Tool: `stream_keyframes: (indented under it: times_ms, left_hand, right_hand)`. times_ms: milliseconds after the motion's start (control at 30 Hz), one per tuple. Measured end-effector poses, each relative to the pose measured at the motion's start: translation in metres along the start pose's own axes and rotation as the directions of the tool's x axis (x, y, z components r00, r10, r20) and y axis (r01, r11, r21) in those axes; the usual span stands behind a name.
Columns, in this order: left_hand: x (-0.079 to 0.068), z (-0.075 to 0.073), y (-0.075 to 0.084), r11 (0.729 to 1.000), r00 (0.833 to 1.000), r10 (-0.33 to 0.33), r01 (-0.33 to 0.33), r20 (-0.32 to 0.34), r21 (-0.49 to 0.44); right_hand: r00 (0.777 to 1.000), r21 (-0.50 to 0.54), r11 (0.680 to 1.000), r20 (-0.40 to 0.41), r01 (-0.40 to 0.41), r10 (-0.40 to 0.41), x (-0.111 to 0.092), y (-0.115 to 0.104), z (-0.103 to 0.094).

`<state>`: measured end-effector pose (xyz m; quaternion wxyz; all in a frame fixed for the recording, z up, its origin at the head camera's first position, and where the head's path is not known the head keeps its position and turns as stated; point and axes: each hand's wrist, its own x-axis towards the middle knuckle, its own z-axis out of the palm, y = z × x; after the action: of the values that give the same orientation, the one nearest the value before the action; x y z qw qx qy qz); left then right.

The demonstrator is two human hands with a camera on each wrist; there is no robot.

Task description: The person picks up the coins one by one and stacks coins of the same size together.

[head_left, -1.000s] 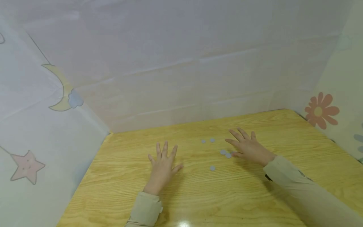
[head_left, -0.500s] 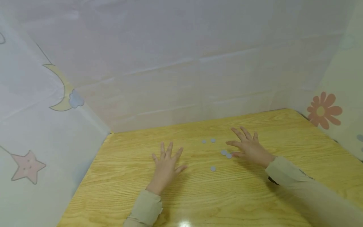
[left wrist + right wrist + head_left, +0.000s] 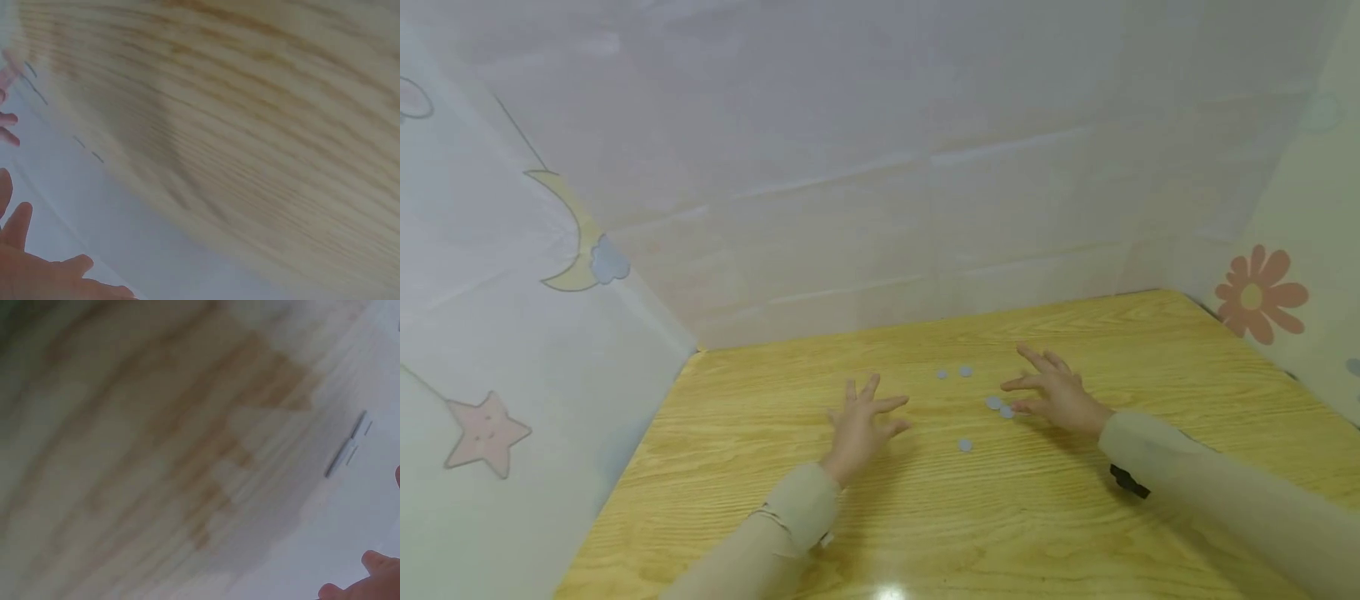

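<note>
Several small, flat grey discs (image 3: 966, 446), coin-like, lie on the wooden table (image 3: 760, 417) between the two hands. Two of them (image 3: 994, 403) lie touching or nearly so, close to the right thumb; in the right wrist view two grey discs (image 3: 340, 456) appear almost edge-on. My left hand (image 3: 859, 435) hovers left of the discs with spread fingers and holds nothing. My right hand (image 3: 1060, 398) hovers just right of the pair, fingers spread and slightly bent, nothing in it. Whether its thumb touches the nearer disc I cannot tell.
A pale cloth backdrop (image 3: 820, 208) rises behind the table's far edge. On the left cloth are a printed moon (image 3: 580, 250) and star (image 3: 486, 433); a printed flower (image 3: 1255, 296) is on the right one. A dark band (image 3: 1127, 481) shows under the right sleeve.
My left hand has moved to the right, toward the discs, and turned somewhat. My right hand's fingers have drawn in slightly. The discs keep their arrangement on the table.
</note>
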<state>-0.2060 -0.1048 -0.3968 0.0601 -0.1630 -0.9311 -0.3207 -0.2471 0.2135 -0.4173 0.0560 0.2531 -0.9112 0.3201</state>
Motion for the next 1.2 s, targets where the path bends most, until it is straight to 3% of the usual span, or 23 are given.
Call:
stream_keyframes:
  times_ms: [233, 600, 933, 1200]
  left_hand:
    - [0.006, 0.017, 0.008, 0.997, 0.998, -0.054, 0.056, 0.031, -0.052]
    - [0.020, 0.041, 0.027, 0.985, 0.987, -0.143, 0.149, 0.070, -0.091]
    - [0.023, 0.058, 0.044, 0.990, 0.985, -0.128, 0.134, 0.118, -0.046]
    - [0.031, 0.068, 0.059, 0.989, 0.975, -0.145, 0.150, 0.169, -0.017]
  right_hand:
    - [0.999, 0.092, 0.995, 0.025, -0.047, 0.045, 0.005, 0.001, 0.000]
    - [0.996, 0.055, 0.997, 0.066, -0.062, 0.059, 0.006, 0.012, -0.006]
    - [0.983, 0.043, 0.994, 0.161, -0.096, 0.088, 0.001, 0.027, -0.011]
    - [0.980, 0.012, 0.996, 0.183, -0.087, 0.083, 0.002, 0.028, -0.014]
